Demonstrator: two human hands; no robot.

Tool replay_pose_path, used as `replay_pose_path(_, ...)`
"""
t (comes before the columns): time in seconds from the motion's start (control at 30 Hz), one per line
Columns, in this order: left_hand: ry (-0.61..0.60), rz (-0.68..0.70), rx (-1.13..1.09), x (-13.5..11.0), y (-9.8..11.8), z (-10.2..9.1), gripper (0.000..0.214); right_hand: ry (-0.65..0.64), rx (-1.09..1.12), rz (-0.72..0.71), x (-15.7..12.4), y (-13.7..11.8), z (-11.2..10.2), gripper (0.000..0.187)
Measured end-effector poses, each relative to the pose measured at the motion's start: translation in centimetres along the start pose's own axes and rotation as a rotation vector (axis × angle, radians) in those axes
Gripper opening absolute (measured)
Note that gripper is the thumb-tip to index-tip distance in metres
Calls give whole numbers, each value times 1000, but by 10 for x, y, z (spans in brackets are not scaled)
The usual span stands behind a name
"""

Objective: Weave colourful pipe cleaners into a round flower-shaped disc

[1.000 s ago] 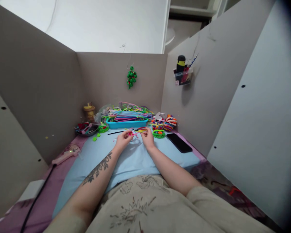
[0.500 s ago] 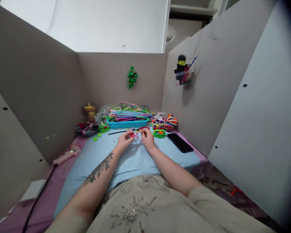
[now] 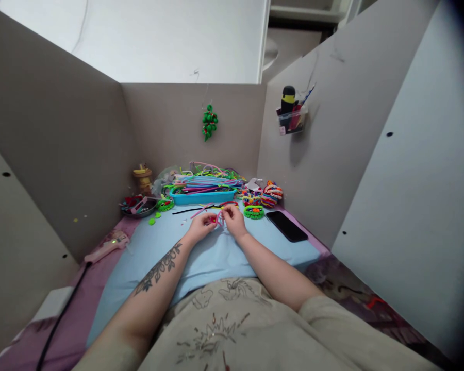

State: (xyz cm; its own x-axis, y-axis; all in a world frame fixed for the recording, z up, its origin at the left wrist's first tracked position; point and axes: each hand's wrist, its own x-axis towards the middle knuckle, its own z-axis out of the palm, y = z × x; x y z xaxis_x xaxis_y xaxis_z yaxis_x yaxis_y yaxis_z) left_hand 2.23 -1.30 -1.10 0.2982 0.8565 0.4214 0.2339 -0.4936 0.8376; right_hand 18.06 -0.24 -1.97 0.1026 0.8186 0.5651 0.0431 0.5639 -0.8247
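Along the left edge of the surface, on the purple cloth (image 3: pixel 79 314), lies a pink glue gun (image 3: pixel 107 248) with a small green light, its black cord (image 3: pixel 60 319) running toward the near left corner past a white block (image 3: pixel 53 303). At the far left corner sits a dark bowl (image 3: pixel 147 213) of small mixed pieces, with a yellow-tan cup (image 3: pixel 142 180) behind it. Just right of the bowl are a fuzzy green piece (image 3: pixel 164 205) and light green discs (image 3: pixel 152 221). On the blue cloth (image 3: pixel 129 265), the left hand (image 3: pixel 199 228) pinches a pink fuzzy strip (image 3: pixel 218 219) with a red and yellow bit beside its fingertips. Beyond, along the middle of the far edge, a blue tray (image 3: pixel 203 198) carries a heap of coloured stems (image 3: pixel 211 182); a black stem (image 3: pixel 185 210) lies in front of it. The right hand (image 3: pixel 234 221), fingers drawn narrow, grips the pink strip's other side, so the strip sits between the two hands. Next come a green ring-like piece (image 3: pixel 254 212), a multicoloured bundle (image 3: pixel 271 195) near the far right corner, and a black phone (image 3: pixel 287 226) slanting along the right edge.
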Motion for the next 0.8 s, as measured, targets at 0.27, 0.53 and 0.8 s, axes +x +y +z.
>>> replay_pose_path(0.27, -5, 17, 8, -1, 4, 0, 33, -66, 100, 58, 1, 3, 4, 15)
replay_pose_path(0.53, 91, 37, -30, 1, 0, 0, 37, -80, 194, 194, 6, 6, 2, 21)
replay_pose_path(0.8, 180, 14, -63, 1, 5, -1, 38, -226, 270, 268, 1, -2, 6, 28)
